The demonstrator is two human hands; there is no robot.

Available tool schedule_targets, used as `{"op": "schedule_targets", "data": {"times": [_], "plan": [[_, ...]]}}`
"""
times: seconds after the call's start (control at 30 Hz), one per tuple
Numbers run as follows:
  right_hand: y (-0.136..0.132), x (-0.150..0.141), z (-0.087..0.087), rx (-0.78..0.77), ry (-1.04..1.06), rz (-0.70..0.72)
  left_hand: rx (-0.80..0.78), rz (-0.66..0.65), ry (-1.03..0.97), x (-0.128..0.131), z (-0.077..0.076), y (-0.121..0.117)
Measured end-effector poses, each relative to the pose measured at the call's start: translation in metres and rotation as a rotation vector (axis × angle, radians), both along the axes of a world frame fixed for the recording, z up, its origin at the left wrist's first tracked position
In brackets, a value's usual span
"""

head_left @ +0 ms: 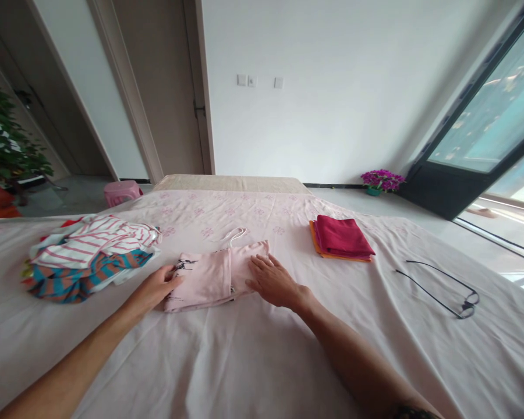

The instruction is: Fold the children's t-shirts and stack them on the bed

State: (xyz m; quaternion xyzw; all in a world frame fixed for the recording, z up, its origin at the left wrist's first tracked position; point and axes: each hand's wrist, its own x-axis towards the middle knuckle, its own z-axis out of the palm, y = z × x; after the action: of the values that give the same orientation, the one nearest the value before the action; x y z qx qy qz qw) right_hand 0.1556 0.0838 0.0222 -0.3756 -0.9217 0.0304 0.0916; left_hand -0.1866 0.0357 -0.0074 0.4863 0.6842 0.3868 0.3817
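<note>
A pink folded garment (209, 273) with black print and a white drawstring lies on the cloth-covered surface (227, 361) in front of me. At its left edge, my left hand (159, 285) has closed its thumb and fingers round the fabric. My right hand (273, 279) rests flat on the garment's right part, fingers stretched out. The loose white cord (238, 233) sticks out past the far edge. Some of the garment is hidden under my hands.
Crumpled clothes (91, 250), striped and coloured, are heaped at the left. Folded red and orange cloths (343, 237) are stacked to the right. Eyeglasses (465, 305) lie further right. Beyond are a pink stool (122, 192) and a pot of purple flowers (381, 180).
</note>
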Motion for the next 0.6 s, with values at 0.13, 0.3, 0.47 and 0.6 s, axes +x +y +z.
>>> {"op": "schedule_targets", "data": {"times": [0.13,0.3,0.47,0.6], "plan": [[-0.011,-0.017,0.011,0.06,0.07,0.082,-0.059,-0.062,-0.132,0.016,0.025,-0.007],[-0.026,-0.032,-0.008,0.006,0.042,0.213,-0.053,-0.05,-0.404,0.026,0.044,-0.012],[-0.027,-0.032,-0.02,0.004,0.062,0.205,0.071,0.013,-0.512,0.062,0.072,-0.007],[-0.025,-0.028,-0.013,-0.042,0.074,0.209,0.196,-0.009,-0.52,0.107,0.089,0.006]]}}
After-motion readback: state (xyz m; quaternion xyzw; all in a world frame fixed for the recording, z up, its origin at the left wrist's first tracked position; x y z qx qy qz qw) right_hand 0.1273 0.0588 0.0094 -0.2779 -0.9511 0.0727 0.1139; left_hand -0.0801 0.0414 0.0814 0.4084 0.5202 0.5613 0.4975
